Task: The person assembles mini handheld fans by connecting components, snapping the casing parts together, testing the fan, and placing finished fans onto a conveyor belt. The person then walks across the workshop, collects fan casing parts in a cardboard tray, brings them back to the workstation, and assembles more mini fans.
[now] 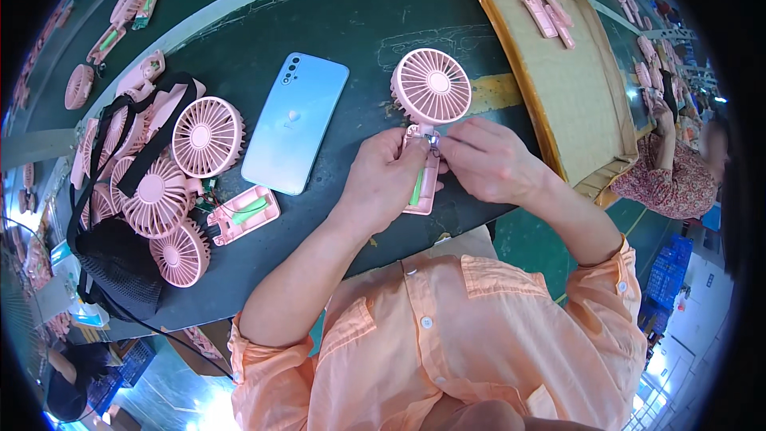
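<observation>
Your pink handheld fan (435,100) is over the bench (359,32) before you, its long axis running almost straight away from you: round grille (448,97) at the far end, opened handle (432,183) toward your chest. Your left hand (371,179) has its fingers closed on the handle's upper left; your right hand (495,166) has its fingers bunched at the upper right, though whether they pinch anything cannot be told. Thin ribs radiate across the grille; 1 green battery (416,190) sits in the smooth plastic handle. The dark green bench carries 1 glossy blue phone (295,124) and 1 cardboard tray (570,112).
</observation>
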Tool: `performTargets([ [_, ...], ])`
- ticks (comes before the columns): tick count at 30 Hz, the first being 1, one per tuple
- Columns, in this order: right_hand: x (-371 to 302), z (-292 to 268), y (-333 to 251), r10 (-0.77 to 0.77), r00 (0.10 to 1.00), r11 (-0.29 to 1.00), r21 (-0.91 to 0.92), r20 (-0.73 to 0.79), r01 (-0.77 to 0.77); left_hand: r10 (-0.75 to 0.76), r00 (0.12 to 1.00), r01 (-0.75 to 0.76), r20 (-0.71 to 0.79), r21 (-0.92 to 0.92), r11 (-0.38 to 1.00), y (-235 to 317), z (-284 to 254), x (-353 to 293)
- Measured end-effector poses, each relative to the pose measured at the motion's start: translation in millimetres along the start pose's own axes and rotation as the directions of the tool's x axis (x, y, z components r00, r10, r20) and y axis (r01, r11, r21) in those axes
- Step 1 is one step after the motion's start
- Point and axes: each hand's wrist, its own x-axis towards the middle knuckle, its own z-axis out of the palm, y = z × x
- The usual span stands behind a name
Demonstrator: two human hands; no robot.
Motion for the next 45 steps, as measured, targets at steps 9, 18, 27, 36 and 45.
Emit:
performTargets([
  [9,-12.7,8.2,-23.9,0.736,0.677,0.49,0.71,-0.026,-0.506,0.015,1.0,-0.015,0.006,-0.014,1.0,0.7,2.7,-2.5],
  [18,-7.7,-4.6,-17.9,0.79,0.572,0.203,0.786,0.221,-0.584,0.07,0.998,-0.07,0.001,0.057,0.996,-1.7,2.9,-2.9],
  [27,-8.7,-17.3,-30.0,0.772,0.476,-0.13,0.837,0.421,-0.531,0.031,0.999,-0.029,-0.017,0.077,0.997,3.2,4.8,-4.8],
  [36,-19.1,-3.2,-44.6,0.459,0.888,0.821,0.37,0.024,-0.434,0.033,0.999,-0.033,-0.003,0.101,0.994,2.2,1.1,-4.4],
  [45,-13.6,-2.9,-46.0,0.239,0.969,0.97,0.034,0.053,-0.241,0.075,0.997,-0.074,-0.024,0.048,0.996,-4.7,1.7,0.4],
])
